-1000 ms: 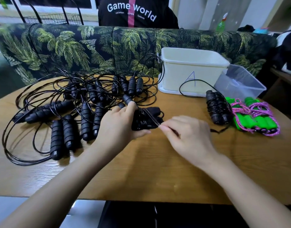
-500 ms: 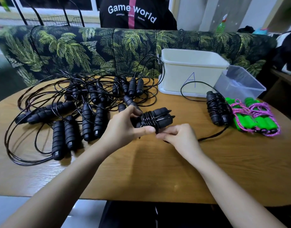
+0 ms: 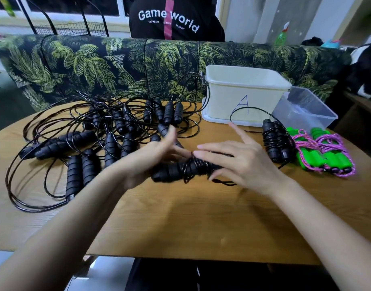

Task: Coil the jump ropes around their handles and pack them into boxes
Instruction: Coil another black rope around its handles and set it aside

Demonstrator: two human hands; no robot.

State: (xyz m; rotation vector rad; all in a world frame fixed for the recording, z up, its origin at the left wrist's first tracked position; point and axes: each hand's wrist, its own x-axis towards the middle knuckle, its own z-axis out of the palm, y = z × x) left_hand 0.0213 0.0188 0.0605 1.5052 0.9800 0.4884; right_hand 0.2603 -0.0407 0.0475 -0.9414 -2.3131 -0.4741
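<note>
Both forearms [image 3: 75, 217] are bare as far as they show. The left grip [image 3: 151, 158], blurred, and the right grip [image 3: 239, 162] are bare too, with slim fingers.

A wooden table [image 3: 180, 223] stands before a palm-print sofa [image 3: 96, 66], with a window [image 3: 75, 7] behind.

Matt wood-grain table [image 3: 180, 223], glossy cords [image 3: 33, 204]

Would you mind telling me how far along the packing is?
Done: one black-handled rope bundle and two green-handled, pink-corded ropes lie coiled near the white plastic box marked A. In hand: the left hand and right hand work another black bundle; their grip is blurred. Left: the tangle of loose black ropes needs coiling, and no rope shows in that box or the clear plastic box.
</note>
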